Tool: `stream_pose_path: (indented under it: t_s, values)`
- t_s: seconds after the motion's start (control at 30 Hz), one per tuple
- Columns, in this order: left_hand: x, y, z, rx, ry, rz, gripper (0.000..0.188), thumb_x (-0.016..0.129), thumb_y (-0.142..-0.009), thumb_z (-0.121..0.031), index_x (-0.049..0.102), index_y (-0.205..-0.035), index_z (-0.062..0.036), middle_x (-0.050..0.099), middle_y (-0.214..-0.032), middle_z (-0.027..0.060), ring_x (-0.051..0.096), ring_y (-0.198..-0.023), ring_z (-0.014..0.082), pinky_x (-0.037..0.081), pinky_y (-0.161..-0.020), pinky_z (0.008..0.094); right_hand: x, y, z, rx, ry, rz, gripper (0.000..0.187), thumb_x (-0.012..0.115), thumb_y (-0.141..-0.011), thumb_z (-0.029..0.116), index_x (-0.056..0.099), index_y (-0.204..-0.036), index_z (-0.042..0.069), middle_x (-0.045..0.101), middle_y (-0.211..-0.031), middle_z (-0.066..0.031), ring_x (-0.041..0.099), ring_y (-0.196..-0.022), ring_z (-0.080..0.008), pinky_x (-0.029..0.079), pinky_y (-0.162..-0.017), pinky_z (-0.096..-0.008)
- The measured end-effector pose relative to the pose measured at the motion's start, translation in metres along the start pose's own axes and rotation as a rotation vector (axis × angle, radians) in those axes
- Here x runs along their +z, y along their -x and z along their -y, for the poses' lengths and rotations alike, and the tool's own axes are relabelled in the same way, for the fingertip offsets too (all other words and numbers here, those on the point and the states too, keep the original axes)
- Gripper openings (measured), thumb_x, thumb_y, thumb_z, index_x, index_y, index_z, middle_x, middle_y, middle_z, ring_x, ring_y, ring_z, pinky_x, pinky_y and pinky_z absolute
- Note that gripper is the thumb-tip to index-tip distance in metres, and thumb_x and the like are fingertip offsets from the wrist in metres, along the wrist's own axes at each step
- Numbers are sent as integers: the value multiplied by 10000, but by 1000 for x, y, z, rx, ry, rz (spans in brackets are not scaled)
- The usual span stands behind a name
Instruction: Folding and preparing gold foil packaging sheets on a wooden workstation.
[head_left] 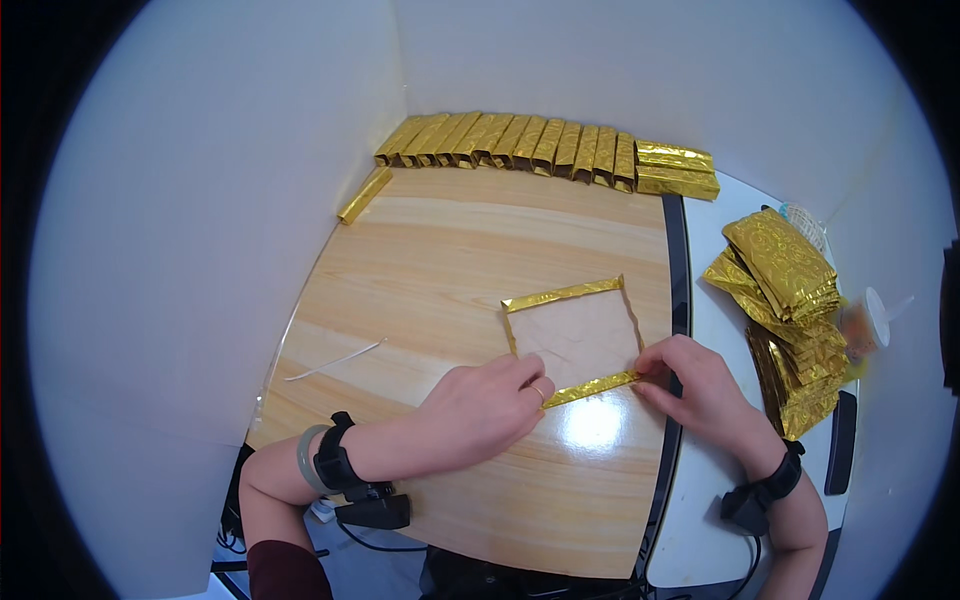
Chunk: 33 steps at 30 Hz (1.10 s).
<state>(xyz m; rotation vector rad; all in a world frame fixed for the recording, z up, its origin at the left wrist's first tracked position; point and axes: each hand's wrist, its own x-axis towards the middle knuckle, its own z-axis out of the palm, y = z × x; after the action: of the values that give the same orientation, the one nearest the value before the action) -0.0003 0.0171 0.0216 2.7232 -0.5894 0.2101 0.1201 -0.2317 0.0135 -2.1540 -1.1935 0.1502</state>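
Note:
In front of me on the wooden tabletop lies a sheet of gold foil paper (575, 335), its pale inner side up and narrow gold borders turned up along its edges. My left hand (490, 408) is closed at the near-left corner, fingers curled over the near border; its fingertips are partly hidden. At the near-right corner my right hand (690, 385) pinches the folded edge between thumb and fingers. Both hands rest low, close to the table. A ring is on my left hand, and each wrist wears a black strap with a small device.
A row of folded gold foil pieces (510, 140) lines the back wall, with a single gold roll (364, 196) at its left. Stacked gold sheets (785, 270) lie at right, beside a lidded cup (864, 322) with a straw. A thin white strip (336, 361) lies at left.

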Motion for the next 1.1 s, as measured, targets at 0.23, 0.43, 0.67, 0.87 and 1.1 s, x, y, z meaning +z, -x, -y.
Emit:
stream_pose_path:
  t_s: [0.23, 0.43, 0.67, 0.87, 1.1]
  values:
    - [4, 4, 7, 96, -49, 20, 116, 658, -829, -148, 617, -848, -41, 589, -901, 73, 601, -813, 243, 524, -640, 350, -3, -1, -2, -238, 271, -41, 186, 702, -799, 132, 593, -937, 70, 610, -871, -69, 627, -777, -254, 521, -650, -347]
    - [4, 3, 9, 134, -72, 11, 109, 655, -817, -131, 614, -821, -30, 585, -884, 73, 601, -804, 238, 520, -627, 336, -1, -1, -7, -284, 373, -102, 214, 712, -768, 107, 589, -941, 88, 591, -897, -60, 620, -774, -245, 524, -651, -338]
    - [6, 1, 9, 161, -62, -42, 98, 647, -799, -99, 590, -784, -20, 560, -843, 84, 593, -749, 237, 503, -577, 342, 2, -2, 0, -33, 112, -186, 290, 721, -750, 5, 567, -993, 48, 559, -992, -101, 633, -810, -257, 524, -698, -326]
    - [7, 2, 10, 178, -33, -91, 115, 649, -787, -83, 576, -730, -13, 545, -795, 83, 585, -687, 240, 492, -541, 349, 4, -1, -8, -41, 40, -142, 219, 706, -781, 7, 605, -973, 40, 608, -900, -93, 633, -770, -255, 523, -689, -332]
    - [7, 0, 9, 179, -33, -73, 134, 665, -782, -112, 582, -747, -14, 543, -802, 85, 590, -708, 229, 493, -544, 343, 3, -5, -11, -178, 180, -114, 187, 688, -791, 18, 636, -966, 58, 625, -808, -78, 644, -776, -233, 529, -649, -324]
